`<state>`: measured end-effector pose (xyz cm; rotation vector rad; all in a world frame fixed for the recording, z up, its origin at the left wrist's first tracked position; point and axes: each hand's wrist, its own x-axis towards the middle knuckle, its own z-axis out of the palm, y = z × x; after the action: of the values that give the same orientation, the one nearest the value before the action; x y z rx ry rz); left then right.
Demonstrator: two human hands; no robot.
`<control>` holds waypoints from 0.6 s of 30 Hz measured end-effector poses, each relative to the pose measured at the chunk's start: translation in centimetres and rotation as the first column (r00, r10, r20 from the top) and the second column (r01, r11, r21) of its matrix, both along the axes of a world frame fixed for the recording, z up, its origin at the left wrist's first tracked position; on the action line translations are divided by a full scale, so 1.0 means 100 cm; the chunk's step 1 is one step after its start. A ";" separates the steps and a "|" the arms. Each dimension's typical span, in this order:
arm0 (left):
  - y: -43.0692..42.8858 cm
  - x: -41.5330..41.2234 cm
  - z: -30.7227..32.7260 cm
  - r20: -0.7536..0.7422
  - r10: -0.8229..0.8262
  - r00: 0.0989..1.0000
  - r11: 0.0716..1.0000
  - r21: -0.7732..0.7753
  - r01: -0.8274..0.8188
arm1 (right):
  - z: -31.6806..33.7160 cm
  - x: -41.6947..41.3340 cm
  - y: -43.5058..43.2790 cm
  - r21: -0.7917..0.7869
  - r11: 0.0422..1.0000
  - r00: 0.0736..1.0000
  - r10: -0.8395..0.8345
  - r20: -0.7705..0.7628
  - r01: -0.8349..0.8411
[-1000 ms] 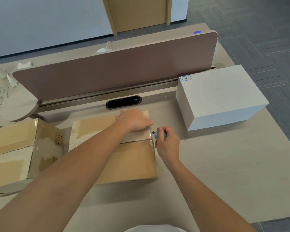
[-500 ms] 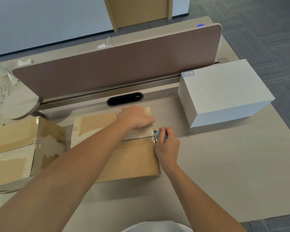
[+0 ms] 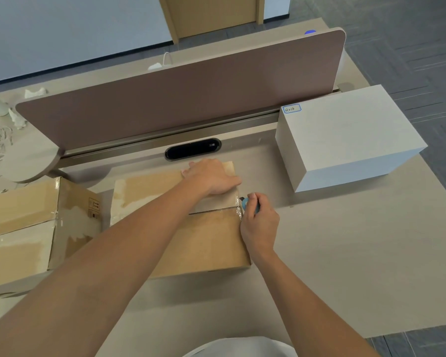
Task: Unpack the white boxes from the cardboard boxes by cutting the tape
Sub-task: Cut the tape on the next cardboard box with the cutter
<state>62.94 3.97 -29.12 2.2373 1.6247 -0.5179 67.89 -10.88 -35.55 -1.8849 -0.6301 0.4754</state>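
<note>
Cutting step: my left hand [image 3: 211, 177] pressed flat on the cardboard box [image 3: 204, 243] mid-desk [image 3: 345, 266], near its far edge, while my right hand [image 3: 259, 222] gripped the blue cutter [image 3: 245, 203] at the taped seam's right end. A white box [image 3: 345, 132] stood at the far right corner. Next, I judged, a shallow pull leftward along the tape

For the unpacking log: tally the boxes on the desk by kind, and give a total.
cardboard boxes: 2, one in the middle, one at the left
white box: 1
Total: 3
</note>
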 end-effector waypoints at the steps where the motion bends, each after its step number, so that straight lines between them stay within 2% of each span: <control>1: 0.000 0.000 0.000 0.001 -0.002 1.000 1.000 0.000 0.002 | -0.001 0.001 0.000 0.008 1.000 1.000 0.006 0.012 -0.006; 10: 0.001 -0.001 -0.001 0.005 -0.001 1.000 1.000 -0.002 0.001 | 0.000 0.001 0.002 0.032 0.999 0.986 0.016 0.168 -0.021; 18: 0.001 0.000 0.001 0.014 0.010 1.000 1.000 -0.016 -0.010 | -0.005 0.007 -0.001 -0.072 0.996 0.954 0.079 0.290 -0.060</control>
<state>62.95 4.03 -29.03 2.2155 1.6184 -0.5095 68.61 -10.93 -36.04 -2.0157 -0.8887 0.2629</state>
